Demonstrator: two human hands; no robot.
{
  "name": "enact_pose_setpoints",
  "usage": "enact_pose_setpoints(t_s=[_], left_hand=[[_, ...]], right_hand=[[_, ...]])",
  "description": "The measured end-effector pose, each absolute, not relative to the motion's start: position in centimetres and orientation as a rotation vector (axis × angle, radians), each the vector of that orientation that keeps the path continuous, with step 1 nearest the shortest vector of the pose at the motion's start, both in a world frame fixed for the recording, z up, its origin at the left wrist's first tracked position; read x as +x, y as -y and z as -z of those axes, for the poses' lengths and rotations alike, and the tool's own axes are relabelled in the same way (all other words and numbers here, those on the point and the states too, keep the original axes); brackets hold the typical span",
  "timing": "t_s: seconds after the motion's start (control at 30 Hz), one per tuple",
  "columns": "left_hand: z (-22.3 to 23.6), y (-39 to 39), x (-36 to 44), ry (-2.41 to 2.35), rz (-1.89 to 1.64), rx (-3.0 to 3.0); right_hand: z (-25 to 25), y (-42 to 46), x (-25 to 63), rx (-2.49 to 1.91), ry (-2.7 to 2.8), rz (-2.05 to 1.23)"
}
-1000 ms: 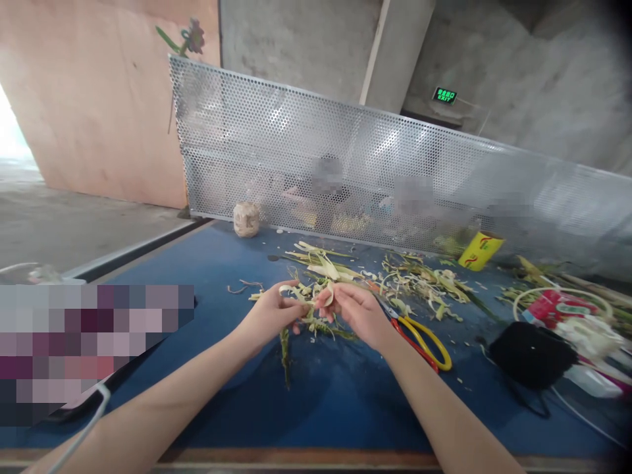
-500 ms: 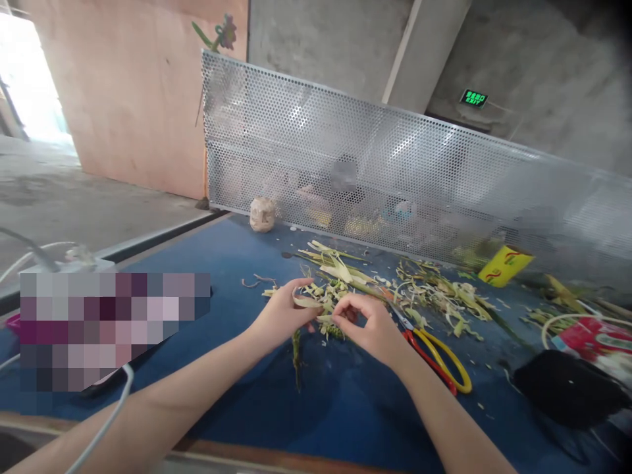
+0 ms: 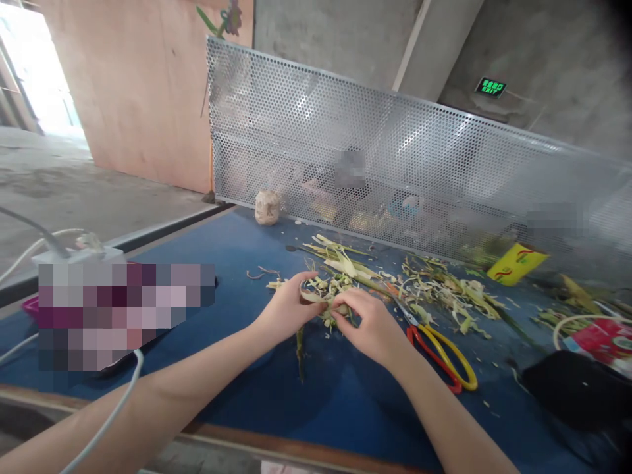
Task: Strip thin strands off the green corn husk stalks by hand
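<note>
2 hands, left [image 3: 291, 306] and right [image 3: 363, 319], pinch 1 pale strip [image 3: 312, 297] above the tabletop [image 3: 237, 401], left of scissors [image 3: 439, 355].

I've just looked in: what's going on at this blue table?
Someone is working a pale plant strip with two bare hands. The left hand holds it; the right hand has its fingertips close by, though whether they grip it is unclear. Leafy scraps lie across the table. The scissors, with red and yellow handles, lie beside the right hand, out of either grip.
</note>
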State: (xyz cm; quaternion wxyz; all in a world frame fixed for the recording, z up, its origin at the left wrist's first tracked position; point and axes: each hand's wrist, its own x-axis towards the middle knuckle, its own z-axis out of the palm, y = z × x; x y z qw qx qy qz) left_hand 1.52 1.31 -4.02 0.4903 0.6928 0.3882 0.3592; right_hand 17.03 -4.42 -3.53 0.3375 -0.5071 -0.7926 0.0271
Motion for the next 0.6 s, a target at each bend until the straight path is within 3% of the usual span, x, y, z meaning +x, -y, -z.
enact_pose_setpoints(t_s=[0.33,0.6], left_hand=[[4.12,-1.4,1.92,-0.91,-0.834,1.47],[3.57,-0.99,1.97,-0.788,-0.832,0.999]], right_hand=[[4.23,4.1,16.55,-1.17,2.013,-0.022],[3.88,4.68,16.59,-1.088,2.109,0.309]])
